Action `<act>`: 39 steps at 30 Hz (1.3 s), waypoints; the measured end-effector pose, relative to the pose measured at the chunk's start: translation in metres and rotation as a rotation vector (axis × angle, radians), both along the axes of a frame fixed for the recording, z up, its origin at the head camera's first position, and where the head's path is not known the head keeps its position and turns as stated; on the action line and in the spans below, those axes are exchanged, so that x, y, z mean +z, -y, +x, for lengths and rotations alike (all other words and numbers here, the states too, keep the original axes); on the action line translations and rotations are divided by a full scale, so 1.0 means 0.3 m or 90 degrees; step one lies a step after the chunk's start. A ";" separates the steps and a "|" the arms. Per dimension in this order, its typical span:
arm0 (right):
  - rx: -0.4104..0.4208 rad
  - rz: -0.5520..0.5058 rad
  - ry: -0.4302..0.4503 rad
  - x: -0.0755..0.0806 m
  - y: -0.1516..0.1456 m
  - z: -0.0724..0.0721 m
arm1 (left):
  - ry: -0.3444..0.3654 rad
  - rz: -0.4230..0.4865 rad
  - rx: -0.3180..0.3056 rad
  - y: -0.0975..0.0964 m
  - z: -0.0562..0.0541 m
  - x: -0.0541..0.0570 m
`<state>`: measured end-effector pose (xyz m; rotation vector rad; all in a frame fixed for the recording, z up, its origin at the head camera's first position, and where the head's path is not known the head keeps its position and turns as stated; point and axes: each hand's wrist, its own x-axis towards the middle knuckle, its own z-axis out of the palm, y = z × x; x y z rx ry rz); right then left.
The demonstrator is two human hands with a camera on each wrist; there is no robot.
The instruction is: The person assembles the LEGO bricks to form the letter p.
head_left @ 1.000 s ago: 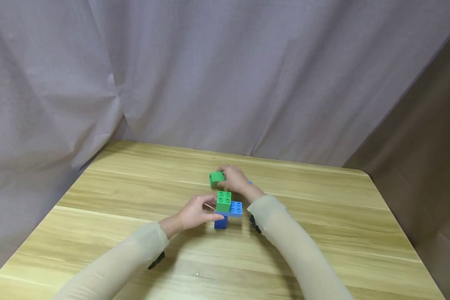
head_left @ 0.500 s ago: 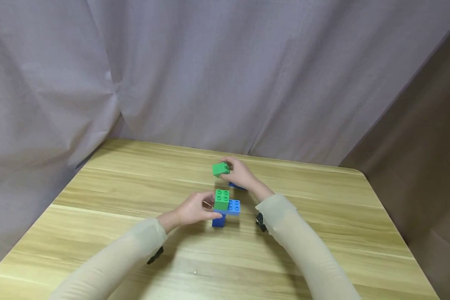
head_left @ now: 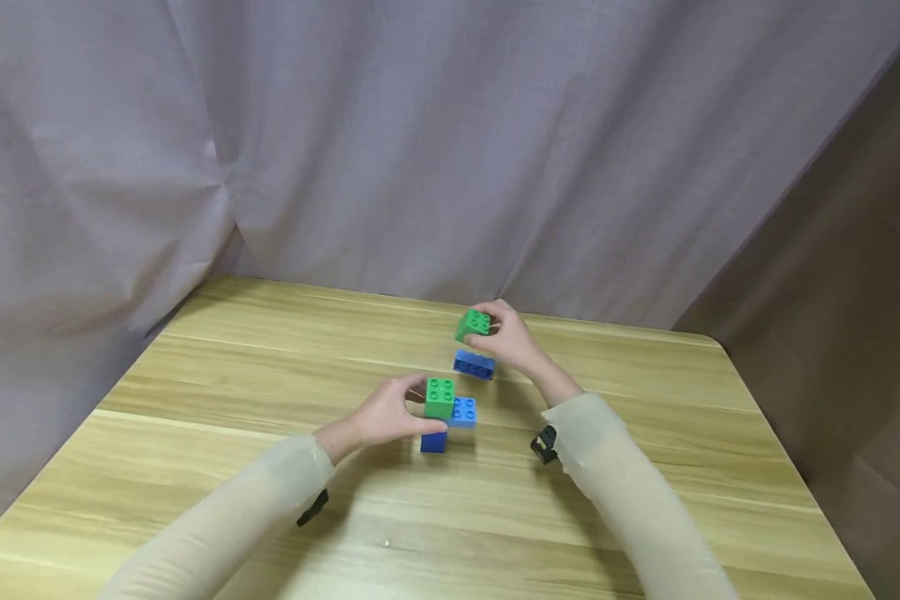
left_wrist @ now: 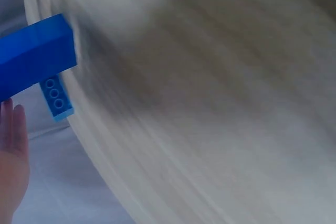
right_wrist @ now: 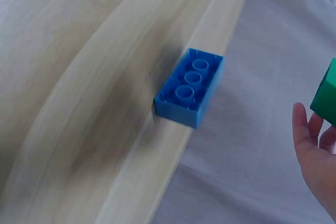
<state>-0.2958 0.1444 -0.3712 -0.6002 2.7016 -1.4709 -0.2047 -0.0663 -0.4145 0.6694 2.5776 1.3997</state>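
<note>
Standing near the table's middle is a stack: a green block (head_left: 440,398) on a light blue brick (head_left: 462,412), with a dark blue block (head_left: 433,442) beneath. My left hand (head_left: 386,413) grips the stack's left side, thumb in front near the light blue brick. Farther back, my right hand (head_left: 513,343) holds a second green block (head_left: 474,325) in the air, studs tilted up. Below it a loose blue brick (head_left: 474,364) lies on its side, hollow underside toward me. The right wrist view shows this blue brick (right_wrist: 190,87), with the held green block (right_wrist: 328,95) partly cut off.
The wooden table (head_left: 645,450) runs back to a grey curtain (head_left: 420,167), which hangs along its far edge. A darker cloth (head_left: 832,275) hangs at the right. A tiny pale speck (head_left: 387,543) lies near the front.
My right hand has lifted the second green block from the table, moved it right and tilted its studs upward. The loose blue brick has come into view. My left hand stays at the stack.
</note>
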 end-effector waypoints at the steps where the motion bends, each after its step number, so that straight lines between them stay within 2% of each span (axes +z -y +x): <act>1: -0.001 -0.004 -0.002 0.007 -0.009 0.008 | -0.005 0.000 0.001 -0.002 -0.001 0.006; 7: 0.001 0.007 0.002 0.025 -0.057 0.041 | -0.033 -0.018 -0.015 -0.006 -0.007 0.028; 15: 0.056 0.017 -0.003 0.045 -0.090 0.100 | 0.006 -0.006 -0.056 -0.007 -0.015 0.032; 21: 0.099 0.028 -0.018 0.065 -0.094 0.157 | 0.004 0.008 -0.074 -0.013 -0.029 0.035; 26: 0.111 0.042 -0.021 0.085 -0.093 0.195 | 0.000 0.011 -0.070 -0.021 -0.037 0.038; 30: 0.116 0.056 -0.027 0.085 -0.091 0.212 | 0.013 -0.001 -0.051 -0.026 -0.041 0.039; 39: 0.124 0.078 -0.028 0.046 -0.094 0.226 | 0.000 -0.016 -0.051 -0.042 -0.055 0.043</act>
